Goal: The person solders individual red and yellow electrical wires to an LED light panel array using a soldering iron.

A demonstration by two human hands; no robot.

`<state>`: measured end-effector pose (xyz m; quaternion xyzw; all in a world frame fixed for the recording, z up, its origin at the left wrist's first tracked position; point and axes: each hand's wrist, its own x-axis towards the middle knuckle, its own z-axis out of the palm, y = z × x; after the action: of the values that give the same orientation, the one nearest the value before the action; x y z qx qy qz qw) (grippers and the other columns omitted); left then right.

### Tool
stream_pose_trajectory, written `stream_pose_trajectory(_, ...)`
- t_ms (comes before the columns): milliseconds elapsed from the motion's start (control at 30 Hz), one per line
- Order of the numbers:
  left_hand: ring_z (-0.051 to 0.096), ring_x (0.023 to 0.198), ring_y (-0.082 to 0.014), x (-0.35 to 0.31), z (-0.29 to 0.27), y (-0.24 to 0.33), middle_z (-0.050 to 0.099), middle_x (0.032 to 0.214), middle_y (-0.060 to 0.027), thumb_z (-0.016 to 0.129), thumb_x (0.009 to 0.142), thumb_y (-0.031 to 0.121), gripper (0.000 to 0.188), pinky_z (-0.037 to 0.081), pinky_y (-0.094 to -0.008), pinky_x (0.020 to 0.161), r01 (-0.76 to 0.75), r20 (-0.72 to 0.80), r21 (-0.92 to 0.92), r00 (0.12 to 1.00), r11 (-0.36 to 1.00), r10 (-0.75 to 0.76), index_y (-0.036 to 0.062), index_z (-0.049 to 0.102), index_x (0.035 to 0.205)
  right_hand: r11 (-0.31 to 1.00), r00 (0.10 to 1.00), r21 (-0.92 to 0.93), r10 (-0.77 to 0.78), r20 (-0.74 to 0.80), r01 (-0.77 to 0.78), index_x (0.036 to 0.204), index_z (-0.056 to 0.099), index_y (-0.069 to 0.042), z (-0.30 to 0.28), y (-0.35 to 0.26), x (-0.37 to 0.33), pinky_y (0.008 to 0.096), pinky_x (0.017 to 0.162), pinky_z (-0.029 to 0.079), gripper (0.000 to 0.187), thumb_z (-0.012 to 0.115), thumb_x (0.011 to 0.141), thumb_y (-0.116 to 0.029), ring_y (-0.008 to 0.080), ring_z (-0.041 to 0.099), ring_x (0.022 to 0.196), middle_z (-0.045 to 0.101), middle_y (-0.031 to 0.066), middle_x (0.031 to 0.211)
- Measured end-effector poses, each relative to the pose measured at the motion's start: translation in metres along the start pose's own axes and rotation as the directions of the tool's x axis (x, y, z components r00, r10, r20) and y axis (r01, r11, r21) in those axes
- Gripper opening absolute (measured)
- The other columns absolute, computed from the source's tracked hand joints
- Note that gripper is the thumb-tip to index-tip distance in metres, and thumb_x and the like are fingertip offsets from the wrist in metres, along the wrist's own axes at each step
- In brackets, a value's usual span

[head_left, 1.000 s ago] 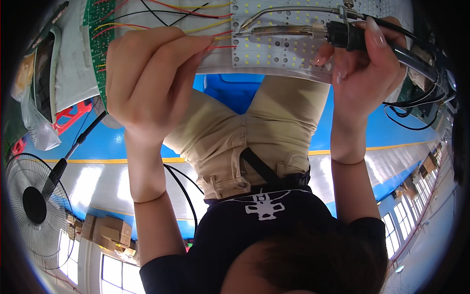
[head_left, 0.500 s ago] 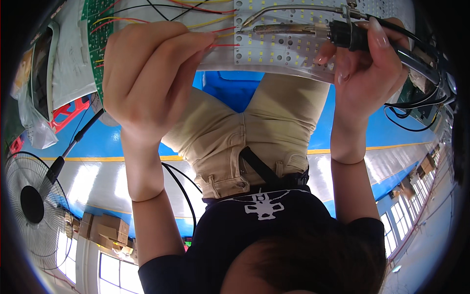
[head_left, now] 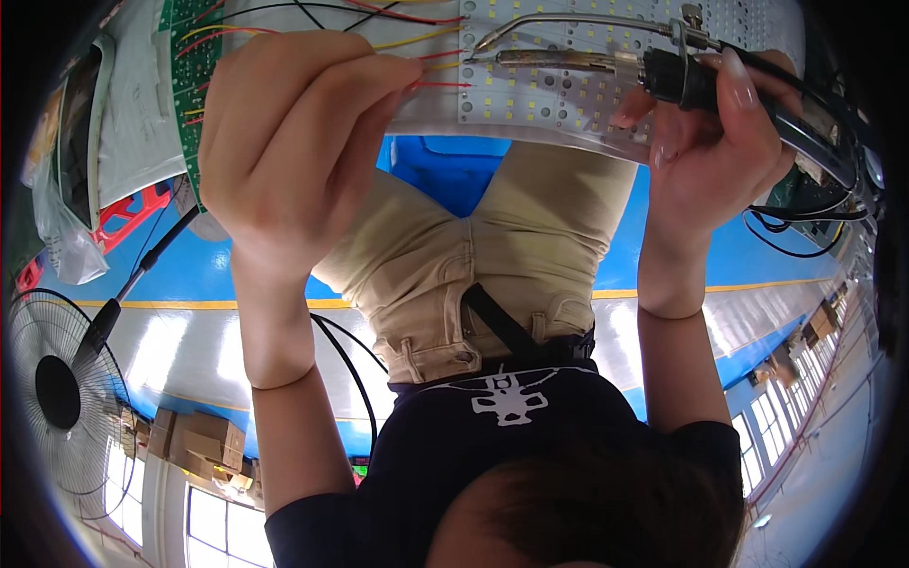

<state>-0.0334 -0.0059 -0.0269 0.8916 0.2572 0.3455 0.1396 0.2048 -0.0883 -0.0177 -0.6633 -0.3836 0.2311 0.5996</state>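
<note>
Two-handed, works over a white panel (head_left: 578, 104) near the top of the view, set with rows of small yellow squares and round holes. With the left hand (head_left: 294, 142), pinches a yellow wire (head_left: 443, 66) at the tips of thumb and finger, pressed fully together, pointing the wire's free end at the panel's left edge. Cannot tell of any hold on the red wires (head_left: 443, 85), one just above the yellow and one just below. With the right hand (head_left: 715, 133), grasps the black handle of a soldering iron (head_left: 663, 78), fingers curled in around it, tip to the left, just beside the yellow wire's end at the panel's edge; cannot tell for certain about contact there. Above the iron and roughly alongside it, a slim metal tube (head_left: 578, 21), clamped to it by a bracket with a knurled screw and bent down toward the tip. To the left, partly behind the left hand, a green circuit board (head_left: 189, 104), with more red, yellow and black wires between board and panel. Below the work, beige trousers (head_left: 445, 256) and blue floor (head_left: 350, 270); farther left, a standing fan (head_left: 57, 388) and cardboard boxes (head_left: 213, 440).
</note>
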Motion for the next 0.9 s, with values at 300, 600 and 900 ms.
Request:
stream_pose_trajectory(300, 0.064, 0.076, -0.0194, 0.004, 0.0, 0.001, 0.069, 0.089, -0.0088, 0.078, 0.071, -0.013, 0.025, 0.05, -0.0285, 0.06, 0.008, 0.017, 0.012, 1.0, 1.0, -0.008, 0.0001, 0.076, 0.092, 0.996, 0.996, 0.092, -0.023, 0.086, 0.015, 0.084, 0.048, -0.004, -0.01, -0.001, 0.0, 0.0356, 0.041, 0.05, 0.026, 0.046, 0.104, -0.02, 0.0138, 0.038, 0.034, 0.039, 0.0053, 0.047)
stream_pose_trajectory(600, 0.064, 0.077, -0.0198, 0.003, -0.001, 0.002, 0.069, 0.089, -0.009, 0.079, 0.071, -0.012, 0.025, 0.05, -0.0288, 0.061, 0.0, 0.025, 0.023, 1.0, 1.0, -0.001, 0.0004, 0.076, 0.092, 0.996, 0.996, 0.065, 0.059, 0.063, -0.063, 0.08, 0.055, -0.003, -0.01, -0.001, -0.002, 0.0373, 0.044, 0.052, 0.037, 0.042, 0.105, -0.027, 0.0125, 0.033, 0.035, 0.037, 0.0029, 0.047)
stream_pose_trajectory(900, 0.064, 0.076, -0.019, 0.001, -0.002, 0.0, 0.069, 0.088, -0.0087, 0.08, 0.071, -0.011, 0.024, 0.051, -0.0279, 0.06, -0.008, 0.027, 0.036, 1.0, 0.999, 0.007, 0.0006, 0.077, 0.091, 0.992, 0.995, 0.118, 0.022, 0.102, -0.034, 0.078, 0.056, -0.001, -0.013, 0.005, -0.002, 0.0387, 0.045, 0.053, 0.039, 0.044, 0.104, -0.028, 0.0127, 0.035, 0.035, 0.036, 0.0032, 0.046)
